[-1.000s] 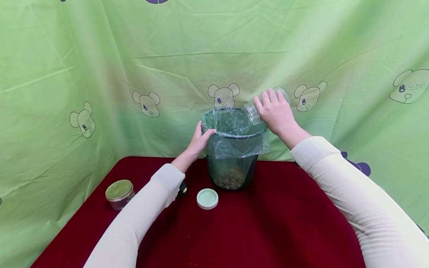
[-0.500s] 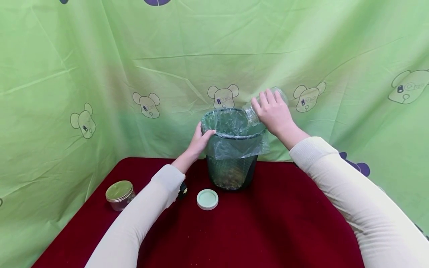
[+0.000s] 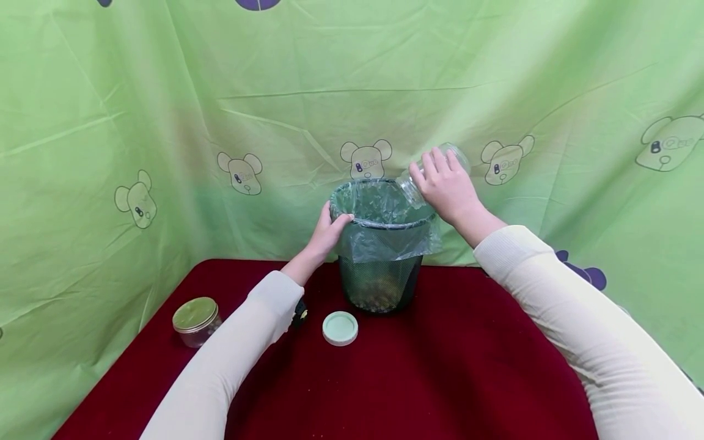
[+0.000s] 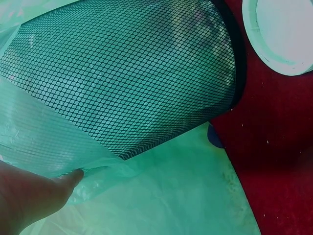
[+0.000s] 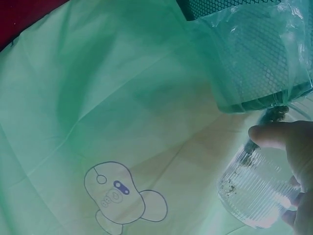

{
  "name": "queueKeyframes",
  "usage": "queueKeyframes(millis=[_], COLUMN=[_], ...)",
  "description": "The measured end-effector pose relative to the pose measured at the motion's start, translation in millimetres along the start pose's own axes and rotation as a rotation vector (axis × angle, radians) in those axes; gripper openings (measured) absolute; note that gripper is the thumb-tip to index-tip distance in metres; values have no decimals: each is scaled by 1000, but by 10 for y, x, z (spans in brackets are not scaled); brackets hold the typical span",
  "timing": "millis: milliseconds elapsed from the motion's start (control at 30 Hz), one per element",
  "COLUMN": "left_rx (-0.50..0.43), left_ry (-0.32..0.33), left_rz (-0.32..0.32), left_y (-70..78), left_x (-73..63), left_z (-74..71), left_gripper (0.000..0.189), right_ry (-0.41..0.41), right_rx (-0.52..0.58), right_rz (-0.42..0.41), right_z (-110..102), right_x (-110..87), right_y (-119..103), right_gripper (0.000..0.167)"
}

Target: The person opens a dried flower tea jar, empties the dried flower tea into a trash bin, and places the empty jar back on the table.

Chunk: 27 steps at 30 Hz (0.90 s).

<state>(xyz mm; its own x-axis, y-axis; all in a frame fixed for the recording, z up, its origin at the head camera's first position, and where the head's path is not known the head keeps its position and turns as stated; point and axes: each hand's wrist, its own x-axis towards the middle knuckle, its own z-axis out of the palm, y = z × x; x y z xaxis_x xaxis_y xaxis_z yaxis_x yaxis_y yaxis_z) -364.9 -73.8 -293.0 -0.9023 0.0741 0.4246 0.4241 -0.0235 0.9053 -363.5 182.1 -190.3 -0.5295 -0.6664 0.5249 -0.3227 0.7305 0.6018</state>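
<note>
One mesh bin [image 3: 407,284] stands on a red-covered table [image 3: 467,366], its rim [image 3: 393,226] and plastic liner [image 3: 385,244] gripped by the left hand [image 3: 327,230]; the right hand [image 3: 448,188] clasps a clear jar [image 5: 254,191], tilted mouth-down at the bin's opening. Stiff and ribbed, the jar looks light but possibly slippery, and fragile if glass; its middle suits a full grasp. Thin and soft, the liner likely shifts unless pinned.

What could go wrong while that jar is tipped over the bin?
The clear jar might slip from the right hand into the mesh trash bin. Some bits inside the jar might not fall out. The plastic liner, folded down outside the bin, could slide inward if the left hand lets go.
</note>
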Motion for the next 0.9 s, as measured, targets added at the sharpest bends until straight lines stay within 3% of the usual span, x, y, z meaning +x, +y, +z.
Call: queueKeyframes(millis=[267,533,767,900], left_rx=[4,10,2,0], left_ry=[5,8,6,7], left_rz=[-31,-19,-12,-3], left_y=[24,20,7,-1], left_x=[3,-9,-6,8], left_z=[6,7,10,8], left_gripper=[68,71,69,68], right_ry=[46,126,91,110], right_rx=[-16,-47,-56,-69], right_rz=[-19,-40,-45,-57], right_z=[7,22,21,20], right_x=[10,9,5,8], right_y=[-7,-17,-18,-20], right_gripper=[50,47,51,47])
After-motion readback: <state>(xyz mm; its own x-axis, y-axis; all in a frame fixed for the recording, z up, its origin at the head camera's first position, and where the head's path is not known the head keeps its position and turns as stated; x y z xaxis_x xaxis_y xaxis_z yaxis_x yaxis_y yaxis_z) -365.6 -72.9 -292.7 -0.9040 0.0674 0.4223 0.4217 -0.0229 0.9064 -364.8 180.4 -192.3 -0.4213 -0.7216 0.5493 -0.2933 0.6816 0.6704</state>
